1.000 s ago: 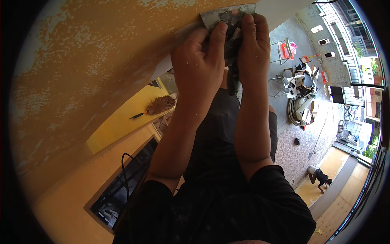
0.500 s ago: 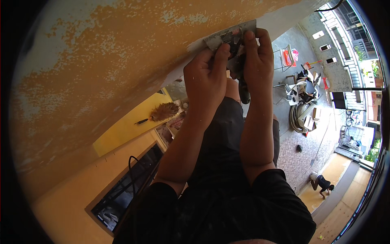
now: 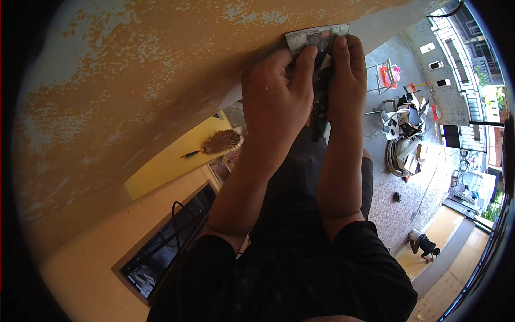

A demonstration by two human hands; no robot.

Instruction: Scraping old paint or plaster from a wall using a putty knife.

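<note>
Both my hands are closed around a scraper (image 3: pixel 306 38) with a wide, smeared metal blade and a dark handle that points down toward my legs. My left hand (image 3: pixel 276 96) grips it from the left, thumb up along the blade. From the right, my right hand (image 3: pixel 348 80) holds it with the thumb pressed near the blade's top corner. The blade's edge meets the orange painted wall (image 3: pixel 177 75), whose paint is worn to pale patches. Part of the handle is hidden between the hands.
On a yellow board (image 3: pixel 161 166) at the left lies a feather duster (image 3: pixel 221 141). A dark window (image 3: pixel 166 241) is below it. At right are a metal-legged chair (image 3: pixel 383 75), a heap of clutter (image 3: pixel 410 118), a coiled hose (image 3: pixel 396 156) and a person bending (image 3: pixel 424 244).
The scraper has shifted slightly right along the wall, and its blade has turned so the edge lies more level. Both hands moved with it, still gripping.
</note>
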